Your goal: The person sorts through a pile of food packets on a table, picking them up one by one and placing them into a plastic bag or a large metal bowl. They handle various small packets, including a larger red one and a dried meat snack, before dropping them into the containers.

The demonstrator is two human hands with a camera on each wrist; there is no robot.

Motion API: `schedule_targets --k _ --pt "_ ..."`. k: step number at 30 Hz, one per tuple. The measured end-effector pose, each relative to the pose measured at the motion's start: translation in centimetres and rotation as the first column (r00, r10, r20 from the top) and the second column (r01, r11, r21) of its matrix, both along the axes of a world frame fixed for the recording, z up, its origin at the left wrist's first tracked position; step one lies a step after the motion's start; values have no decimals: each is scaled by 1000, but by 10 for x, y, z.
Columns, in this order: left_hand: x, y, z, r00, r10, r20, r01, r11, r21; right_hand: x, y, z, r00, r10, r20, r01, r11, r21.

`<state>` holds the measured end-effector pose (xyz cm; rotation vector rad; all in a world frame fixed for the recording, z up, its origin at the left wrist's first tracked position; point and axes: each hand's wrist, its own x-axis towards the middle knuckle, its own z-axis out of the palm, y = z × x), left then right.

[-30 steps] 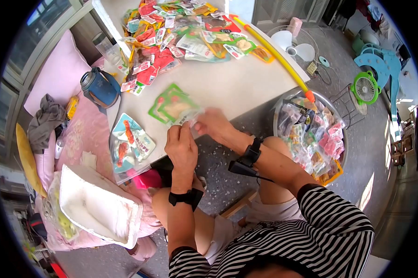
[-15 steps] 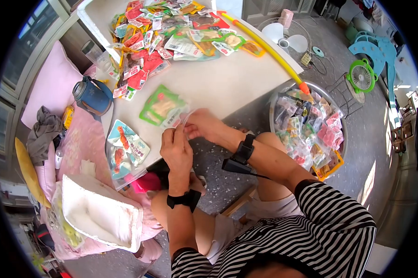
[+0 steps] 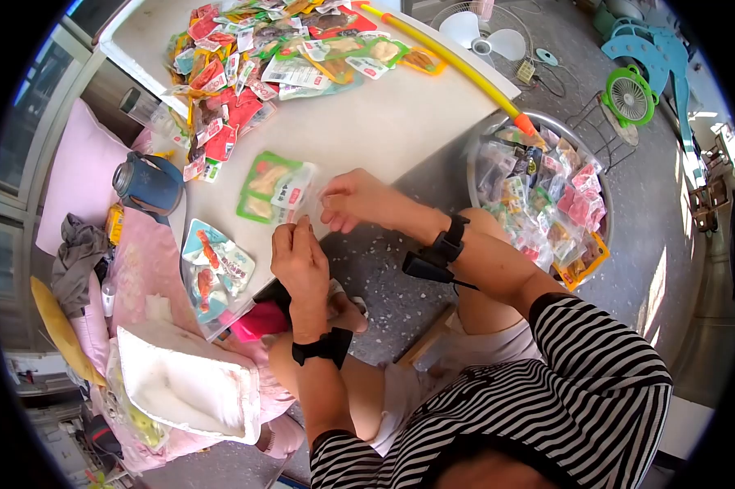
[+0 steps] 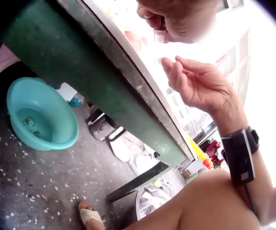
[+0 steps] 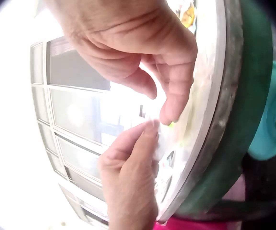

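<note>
A green-edged clear food packet (image 3: 271,187) with pale pieces inside lies at the near side of the table (image 3: 367,130). My left hand (image 3: 300,259) pinches its clear end between thumb and forefinger, at the table's edge. Just right of those fingertips is my right hand (image 3: 363,200), its thumb and bent fingers apart in the right wrist view, with nothing seen between them. To the left of the packet lie blue-and-white packets (image 3: 216,265) with red pictures on them.
A large heap of mixed food packets (image 3: 294,57) covers the far table, beside a yellow pole (image 3: 441,53). A metal basin (image 3: 602,147) full of packets stands right. At left are a blue flask (image 3: 151,186) and a white foam box (image 3: 184,367); a turquoise tub (image 4: 42,115) sits under the table.
The head view has shifted, so the table scene sits further left. My right hand, blurred in motion before, has come slightly away from the left fingertips. The left hand keeps its pinch.
</note>
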<state>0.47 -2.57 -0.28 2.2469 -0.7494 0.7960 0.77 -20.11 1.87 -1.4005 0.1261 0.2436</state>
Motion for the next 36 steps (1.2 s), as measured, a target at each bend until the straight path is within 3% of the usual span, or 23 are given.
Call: schedule_targets --k 2,6,9,12,15,21,23,25,27,29,31,33,36 --pt "-1 1 1 999 -11 -41 12 1000 26 -7 -18 13 999 -49 -7 47 978 -204" --pt "-5 -2 2 995 -34 -92 41 996 82 2 -38 0 920 -309 243 369 890 -266" --pt "-6 -4 1 995 -32 -99 43 993 111 26 -32 -22 919 -324 225 392 812 -431" --pt "-7 -2 -2 997 -34 -65 43 989 144 29 -20 -21 951 -209 227 296 828 -477" --pt "-10 -4 2 999 -36 -39 43 979 200 37 -19 -27 912 -276 302 393 799 -455" --pt "-9 -13 -2 998 -27 64 6 953 302 33 -29 -15 944 -329 22 325 914 -244" --pt "-10 -13 -2 993 -68 97 39 960 276 27 -32 -15 933 -331 138 356 901 -247" --pt "-11 -12 -1 990 -92 105 66 972 227 32 -34 -28 830 -244 502 489 752 -443" --pt "-14 -11 6 978 -97 185 57 976 209 18 -35 -19 787 -185 588 531 689 -493" --pt "-18 -8 16 978 -55 201 10 975 220 -8 -36 -3 460 4 888 695 621 -363" --pt "-16 -2 19 976 -58 212 8 973 232 -22 -28 13 278 301 912 663 628 -409" --pt "-18 2 23 968 -61 245 -2 968 249 -36 -8 12 178 409 895 741 543 -395" --pt "-23 4 29 938 -114 327 35 971 237 -34 3 5 337 543 769 712 387 -586"
